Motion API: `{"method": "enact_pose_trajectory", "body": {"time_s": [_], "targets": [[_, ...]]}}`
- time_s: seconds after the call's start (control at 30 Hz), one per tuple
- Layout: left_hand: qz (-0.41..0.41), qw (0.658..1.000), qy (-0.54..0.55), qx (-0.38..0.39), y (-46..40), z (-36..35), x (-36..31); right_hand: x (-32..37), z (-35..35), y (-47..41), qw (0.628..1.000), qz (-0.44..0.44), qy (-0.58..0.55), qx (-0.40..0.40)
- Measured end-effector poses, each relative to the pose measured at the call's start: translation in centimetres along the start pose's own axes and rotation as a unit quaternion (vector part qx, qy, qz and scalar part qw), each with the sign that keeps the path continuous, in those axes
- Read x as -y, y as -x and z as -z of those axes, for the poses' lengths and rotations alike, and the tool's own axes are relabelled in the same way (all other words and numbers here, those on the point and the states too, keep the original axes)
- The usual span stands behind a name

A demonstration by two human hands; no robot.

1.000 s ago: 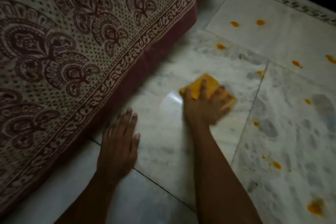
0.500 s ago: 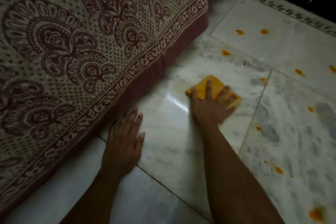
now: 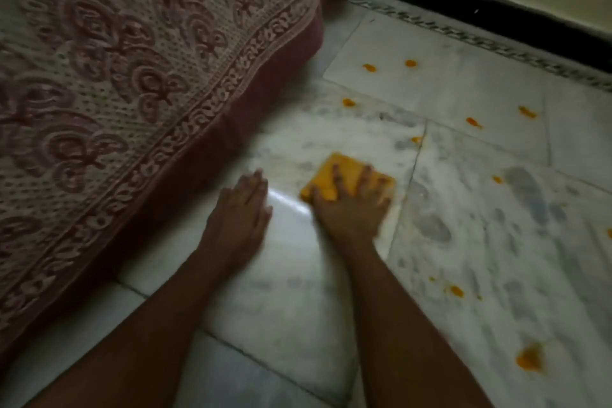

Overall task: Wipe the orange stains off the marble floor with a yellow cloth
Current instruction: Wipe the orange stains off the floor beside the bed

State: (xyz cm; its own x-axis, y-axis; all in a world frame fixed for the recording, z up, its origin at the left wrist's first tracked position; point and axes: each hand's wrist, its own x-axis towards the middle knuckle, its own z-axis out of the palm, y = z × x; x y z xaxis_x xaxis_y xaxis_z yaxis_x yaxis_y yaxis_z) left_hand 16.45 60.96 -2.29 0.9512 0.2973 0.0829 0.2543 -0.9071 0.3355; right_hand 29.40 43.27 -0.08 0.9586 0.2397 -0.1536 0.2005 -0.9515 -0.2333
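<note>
About ten orange stains (image 3: 410, 63) are being shown at right, one yellow cloth (image 3: 344, 172) at centre, two hands, left hand (image 3: 236, 219) and right hand (image 3: 351, 209), one patterned bedspread (image 3: 132, 76) upper left.

The white, grey-veined marble floor (image 3: 480, 242) was laid in large slabs with thin dark joints and showed a bright glare patch between the two hands. A folded yellow cloth (image 3: 344, 175) lay flat on it under the spread fingers of the right hand (image 3: 351, 209), while the left hand (image 3: 238, 219) rested palm down on the slab just beside it. Small orange stains (image 3: 410, 63) dotted the slabs beyond the cloth and to the right, with a larger smeared one (image 3: 530, 359) near the lower right. A cream bedspread with maroon paisley print (image 3: 132, 93) draped down to the floor along the left.
</note>
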Motion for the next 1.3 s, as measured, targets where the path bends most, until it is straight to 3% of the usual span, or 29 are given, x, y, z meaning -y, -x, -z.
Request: {"method": "enact_pose_trajectory", "body": {"time_s": [0.1, 0.17, 0.27, 0.4, 0.47, 0.53, 0.63, 0.7, 0.77, 0.87, 0.9, 0.93, 1.0, 1.07, 1.13, 1.2, 1.3], "targets": [[0.038, 0.999, -0.018, -0.028, -3.0, -1.1, -0.4, -4.2, -1.7, 4.5, 0.987, 0.127, -0.005, -0.099], [0.037, 0.998, -0.014, -0.044, -2.5, -1.3, -0.3, -8.9, -1.3, 7.4, 0.985, 0.129, 0.001, -0.116], [0.036, 0.998, -0.004, -0.052, -2.6, -0.6, -0.4, -11.0, 0.9, 5.3, 0.993, -0.034, 0.026, -0.115], [0.05, 0.998, 0.006, -0.049, -2.7, -0.8, -0.4, -4.0, 1.9, -4.1, 0.976, -0.208, -0.054, -0.033], [0.046, 0.998, 0.003, -0.045, -3.1, -0.7, -0.3, -0.5, 1.5, -6.1, 0.987, -0.152, -0.05, -0.002], [0.049, 0.998, -0.007, -0.034, -3.0, -0.5, -0.3, 0.5, 0.1, -3.4, 1.0, -0.007, -0.014, -0.006], [0.06, 0.998, -0.017, -0.008, -3.0, 0.1, -0.6, -3.5, 0.4, 3.9, 0.997, 0.07, 0.014, -0.033], [0.058, 0.998, -0.018, 0.002, -3.1, 0.4, -0.8, -7.1, 1.4, 5.3, 0.999, 0.029, 0.016, -0.041], [0.056, 0.998, -0.028, -0.003, -3.2, 0.3, -0.7, -8.2, 1.3, 2.9, 0.996, -0.067, 0.024, -0.062], [0.053, 0.998, -0.027, -0.019, -3.3, -0.2, -0.7, -4.0, 1.4, -4.6, 0.964, -0.245, -0.015, -0.098], [0.055, 0.998, -0.026, -0.025, -3.2, -0.3, -0.6, -1.9, 1.3, -7.0, 0.961, -0.262, -0.04, -0.084], [0.055, 0.998, -0.027, -0.033, -3.2, -0.5, -0.7, -0.1, 0.9, -9.0, 0.968, -0.236, -0.052, -0.07], [0.057, 0.997, -0.028, -0.037, -3.0, -0.6, -0.7, 2.3, -0.1, -9.5, 0.993, -0.085, -0.02, -0.075], [0.049, 0.998, -0.025, -0.031, -3.0, -0.4, -0.7, 1.8, -0.5, -6.4, 0.994, 0.066, 0.0, -0.087], [0.052, 0.998, -0.023, -0.026, -3.1, -0.2, -0.7, -1.4, -0.2, -2.5, 0.986, 0.129, -0.009, -0.109], [0.052, 0.998, -0.023, -0.019, -3.0, -0.2, -0.7, -5.0, 0.4, -2.0, 0.987, 0.084, -0.002, -0.137], [0.053, 0.998, -0.011, -0.025, -3.2, -0.5, -0.4, -5.0, 1.3, -7.7, 0.99, -0.082, -0.007, -0.118]]}}
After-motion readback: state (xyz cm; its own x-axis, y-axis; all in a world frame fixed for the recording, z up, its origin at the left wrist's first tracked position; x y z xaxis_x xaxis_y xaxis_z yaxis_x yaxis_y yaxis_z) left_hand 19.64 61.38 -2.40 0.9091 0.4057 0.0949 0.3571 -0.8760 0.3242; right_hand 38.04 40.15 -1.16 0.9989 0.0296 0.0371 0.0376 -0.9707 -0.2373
